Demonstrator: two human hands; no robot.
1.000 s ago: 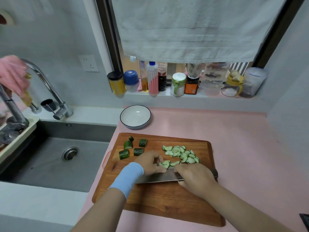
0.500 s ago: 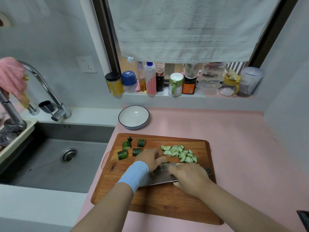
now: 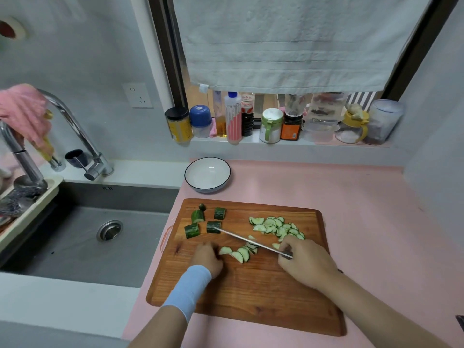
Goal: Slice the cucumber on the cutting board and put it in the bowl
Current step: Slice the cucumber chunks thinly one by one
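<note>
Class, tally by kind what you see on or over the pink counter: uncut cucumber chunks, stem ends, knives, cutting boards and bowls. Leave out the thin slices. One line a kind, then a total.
uncut cucumber chunks: 4
stem end: 1
knife: 1
cutting board: 1
bowl: 1
Total: 8

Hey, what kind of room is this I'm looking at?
Most likely a home kitchen: a steel sink with a tap, a wooden cutting board with sliced cucumber on a pink counter, and bottles and jars along the windowsill.
</note>
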